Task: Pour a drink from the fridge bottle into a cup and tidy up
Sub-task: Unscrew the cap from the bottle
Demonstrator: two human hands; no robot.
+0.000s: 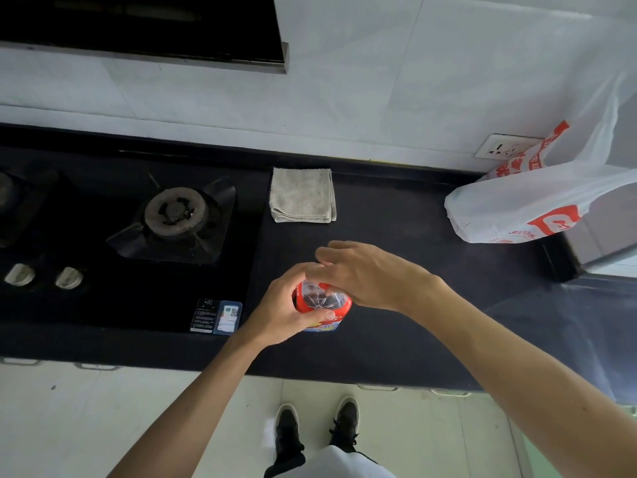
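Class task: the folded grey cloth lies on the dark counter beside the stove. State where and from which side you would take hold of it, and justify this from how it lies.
Take the folded cloth with a pinch grip at its near edge, coming from above and the front. It lies flat on the counter with thick stacked folds there, and nothing stands in front. Both hands are busy at the bottle now.

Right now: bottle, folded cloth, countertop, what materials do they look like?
Bottle: clear glossy plastic, probably; dark liquid shows through, with a red printed label.
Folded cloth: soft beige textile, matte, nubby pile like terry or microfibre; the exact fibre is unclear.
Countertop: black, smooth, faint sheen; stone or composite, cannot tell which.
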